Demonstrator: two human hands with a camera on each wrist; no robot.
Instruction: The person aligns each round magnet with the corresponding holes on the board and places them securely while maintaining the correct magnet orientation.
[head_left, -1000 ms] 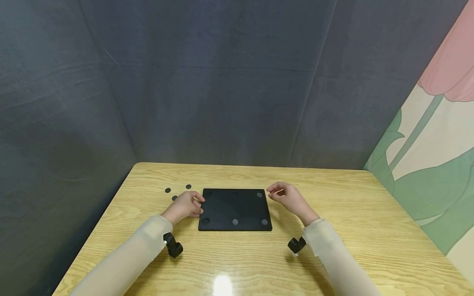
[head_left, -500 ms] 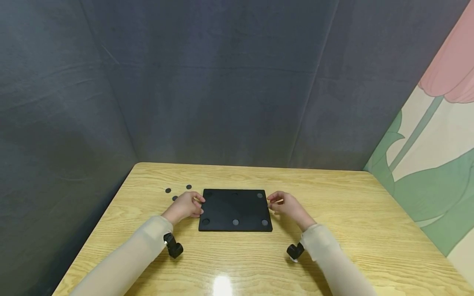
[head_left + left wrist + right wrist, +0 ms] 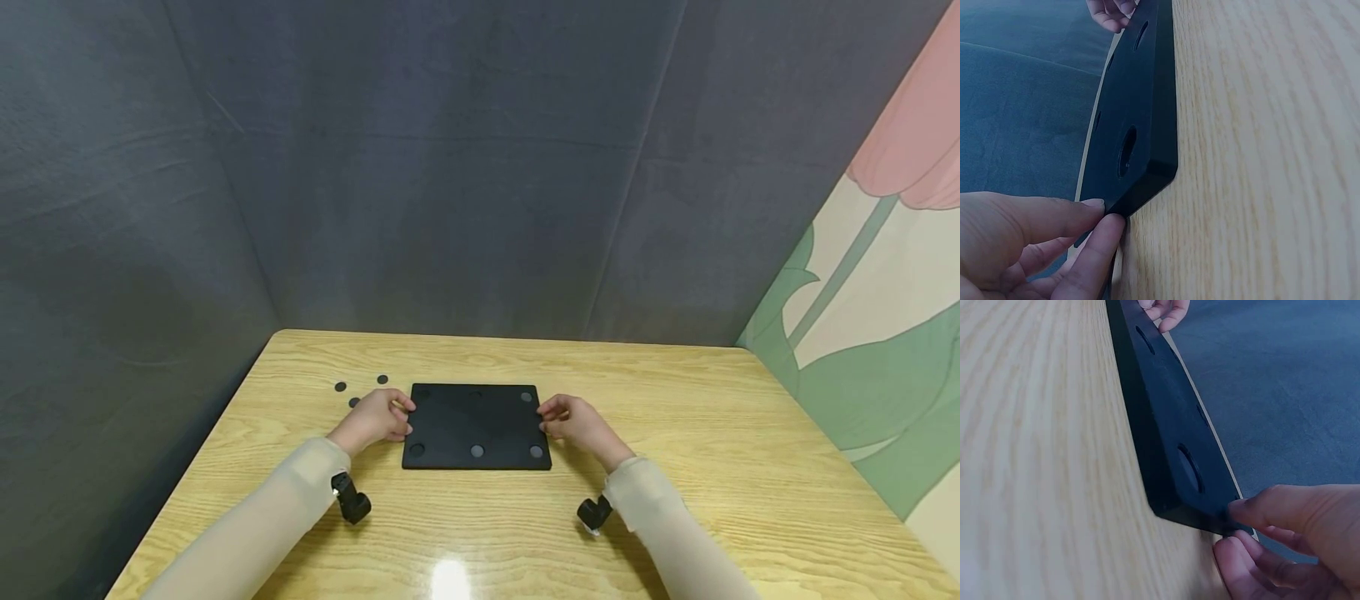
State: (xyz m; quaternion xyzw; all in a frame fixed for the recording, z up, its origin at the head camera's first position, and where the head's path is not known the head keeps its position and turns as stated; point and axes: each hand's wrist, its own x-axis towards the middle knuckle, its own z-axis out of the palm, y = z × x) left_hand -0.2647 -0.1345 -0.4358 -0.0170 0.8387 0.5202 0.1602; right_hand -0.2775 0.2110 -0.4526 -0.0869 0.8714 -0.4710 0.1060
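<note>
A flat black rectangular board (image 3: 476, 423) with round recesses along its two long sides lies on the table. Some recesses look lighter grey, others black. My left hand (image 3: 377, 415) holds the board's left short side; in the left wrist view its thumb (image 3: 1079, 215) and a fingertip meet at the edge near a corner. On the opposite side, my right hand (image 3: 579, 423) pinches the right short edge, thumb (image 3: 1266, 509) at the top face and fingertips below in the right wrist view. Small dark discs (image 3: 341, 386) lie beyond the left hand, one partly hidden by it.
The wooden table (image 3: 480, 533) ends at a dark curtain (image 3: 450, 183) behind and to the left. A wall with a painted flower (image 3: 885, 333) stands at the right. Small black cameras (image 3: 352, 502) are strapped to both wrists.
My right hand has come down and toward the board, from beside its far right corner to a hold on its right edge. The left hand and the board stay in place.
</note>
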